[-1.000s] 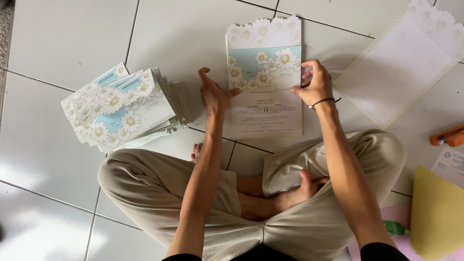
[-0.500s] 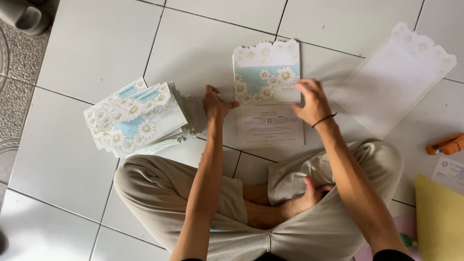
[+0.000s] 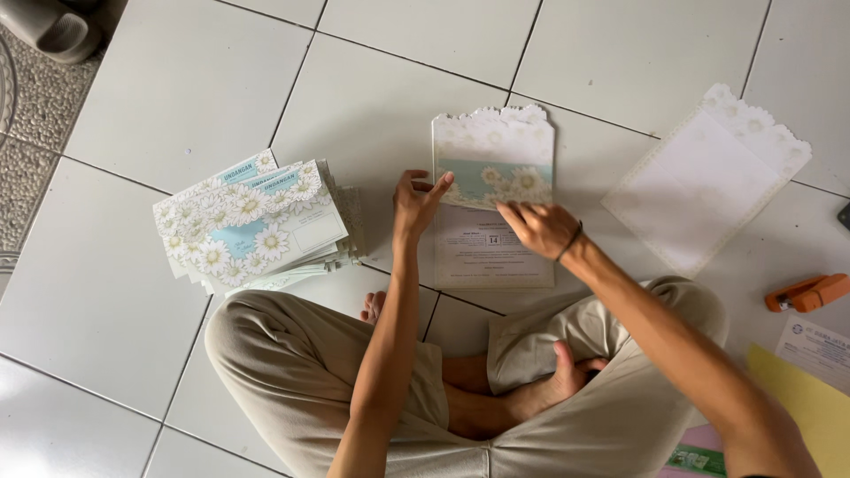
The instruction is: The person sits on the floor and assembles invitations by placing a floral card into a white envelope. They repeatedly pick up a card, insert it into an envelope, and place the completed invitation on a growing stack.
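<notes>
I sit cross-legged on a white tiled floor. A card with a daisy-patterned, scalloped top flap [image 3: 492,168] lies open in front of me, its printed lower panel [image 3: 482,257] facing up. My left hand [image 3: 414,202] presses the card's left edge with fingers spread. My right hand [image 3: 538,227], a dark band on its wrist, lies flat across the fold between flap and printed panel.
A stack of folded daisy-print cards [image 3: 252,226] sits at my left. An unfolded white scalloped sheet [image 3: 708,181] lies at the right. An orange stapler [image 3: 807,293], a printed paper [image 3: 819,347] and a yellow sheet [image 3: 792,403] lie far right.
My right hand slid from the card's right edge to the middle, over the fold. The left hand stayed at the left edge. The view shifted, so everything sits further right.
</notes>
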